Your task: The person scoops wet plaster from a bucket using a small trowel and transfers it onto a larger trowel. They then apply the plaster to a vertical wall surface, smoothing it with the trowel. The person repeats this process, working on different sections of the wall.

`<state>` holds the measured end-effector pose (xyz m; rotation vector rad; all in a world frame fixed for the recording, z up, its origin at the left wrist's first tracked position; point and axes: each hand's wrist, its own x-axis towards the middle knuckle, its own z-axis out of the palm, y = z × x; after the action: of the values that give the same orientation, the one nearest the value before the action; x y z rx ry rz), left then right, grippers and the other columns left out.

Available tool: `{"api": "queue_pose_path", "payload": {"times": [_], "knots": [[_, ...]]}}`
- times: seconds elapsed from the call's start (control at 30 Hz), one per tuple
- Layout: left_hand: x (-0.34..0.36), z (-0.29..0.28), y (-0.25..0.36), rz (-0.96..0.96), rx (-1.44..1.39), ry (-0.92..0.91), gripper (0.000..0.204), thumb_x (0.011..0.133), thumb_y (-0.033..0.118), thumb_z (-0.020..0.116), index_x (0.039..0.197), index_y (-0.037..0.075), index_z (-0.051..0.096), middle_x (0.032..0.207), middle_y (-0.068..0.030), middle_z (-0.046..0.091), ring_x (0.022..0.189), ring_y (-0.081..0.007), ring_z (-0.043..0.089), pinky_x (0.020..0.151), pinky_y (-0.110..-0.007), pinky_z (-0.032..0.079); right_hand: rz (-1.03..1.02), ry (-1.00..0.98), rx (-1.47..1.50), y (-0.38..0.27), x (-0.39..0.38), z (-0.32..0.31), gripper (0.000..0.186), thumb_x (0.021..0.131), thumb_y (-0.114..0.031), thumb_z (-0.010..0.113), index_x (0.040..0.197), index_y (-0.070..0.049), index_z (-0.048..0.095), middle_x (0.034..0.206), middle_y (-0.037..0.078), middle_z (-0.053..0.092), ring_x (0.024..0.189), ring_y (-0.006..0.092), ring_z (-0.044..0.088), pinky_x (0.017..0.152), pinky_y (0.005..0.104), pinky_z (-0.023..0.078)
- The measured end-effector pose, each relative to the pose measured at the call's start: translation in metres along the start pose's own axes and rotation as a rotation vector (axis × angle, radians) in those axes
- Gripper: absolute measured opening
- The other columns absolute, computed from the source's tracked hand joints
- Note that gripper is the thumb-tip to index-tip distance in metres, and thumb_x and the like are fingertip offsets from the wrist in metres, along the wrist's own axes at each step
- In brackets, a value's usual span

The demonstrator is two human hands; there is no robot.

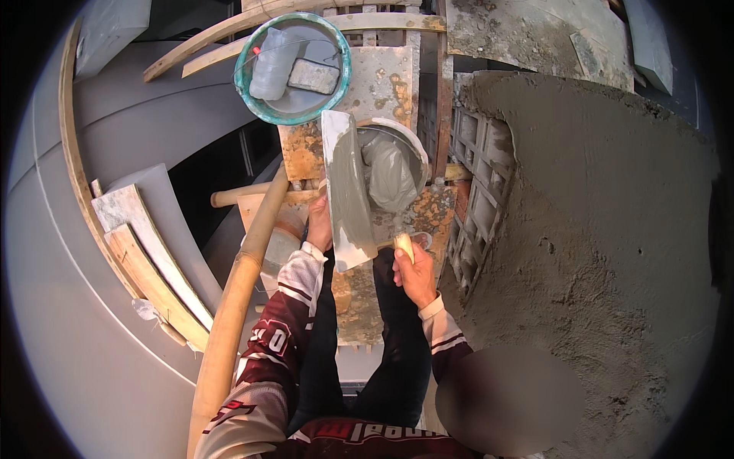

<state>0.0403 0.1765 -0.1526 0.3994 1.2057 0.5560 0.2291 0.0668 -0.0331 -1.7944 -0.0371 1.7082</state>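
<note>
My left hand [319, 223] is closed at the left side of a long, pale plasterer's float [353, 252], held tilted with its face toward the right. A thick layer of wet grey mortar [348, 191] coats that face. Part of the left hand is hidden behind the float. In my right hand [417, 277] is the pale wooden handle of a trowel [404, 246], close to the float's lower end; its blade is hard to make out. Just beyond my hands stands a white-rimmed bucket [419, 145] with a grey mass of mortar [391, 176] inside, partly covered by the float.
A teal bucket [345, 57] holds cloudy water, a whitish bundle [273, 69] and a block [313, 76]. Stained planks [359, 306] lie underfoot. A bamboo pole [229, 306] runs along my left. At right is a mortar-covered wall [596, 229] with exposed lattice [478, 176].
</note>
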Motion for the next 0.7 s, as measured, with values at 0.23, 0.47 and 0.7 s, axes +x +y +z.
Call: {"api": "queue_pose_path", "payload": {"times": [0.23, 0.47, 0.7], "knots": [[0.015, 0.051, -0.021, 0.002, -0.145, -0.143, 0.016, 0.094, 0.008, 0.055, 0.101, 0.000, 0.067, 0.087, 0.0000, 0.068, 0.075, -0.0065, 0.060, 0.065, -0.023, 0.049, -0.303, 0.197, -0.574, -0.075, -0.096, 0.058, 0.054, 0.092, -0.020, 0.054, 0.134, 0.008, 0.036, 0.118, 0.035, 0.053, 0.106, 0.0502, 0.054, 0.087, 0.0471, 0.047], [0.030, 0.074, -0.047, -0.161, -0.272, -0.206, 0.019, 0.095, 0.013, 0.054, 0.106, 0.001, 0.064, 0.092, -0.0018, 0.067, 0.080, -0.0092, 0.060, 0.069, -0.025, 0.049, -0.294, 0.253, -0.763, -0.081, -0.156, 0.058, 0.059, 0.091, -0.022, 0.058, 0.132, 0.014, 0.034, 0.119, 0.036, 0.052, 0.102, 0.0508, 0.056, 0.087, 0.0472, 0.048], [0.014, 0.056, -0.020, -0.233, -0.282, -0.134, 0.024, 0.096, 0.018, 0.052, 0.110, 0.001, 0.061, 0.098, -0.0035, 0.065, 0.085, -0.0119, 0.060, 0.073, -0.027, 0.050, -0.368, 0.250, -0.777, -0.070, -0.156, 0.037, 0.056, 0.087, -0.017, 0.064, 0.130, 0.009, 0.040, 0.110, 0.031, 0.059, 0.093, 0.0455, 0.061, 0.076, 0.0442, 0.052]]}}
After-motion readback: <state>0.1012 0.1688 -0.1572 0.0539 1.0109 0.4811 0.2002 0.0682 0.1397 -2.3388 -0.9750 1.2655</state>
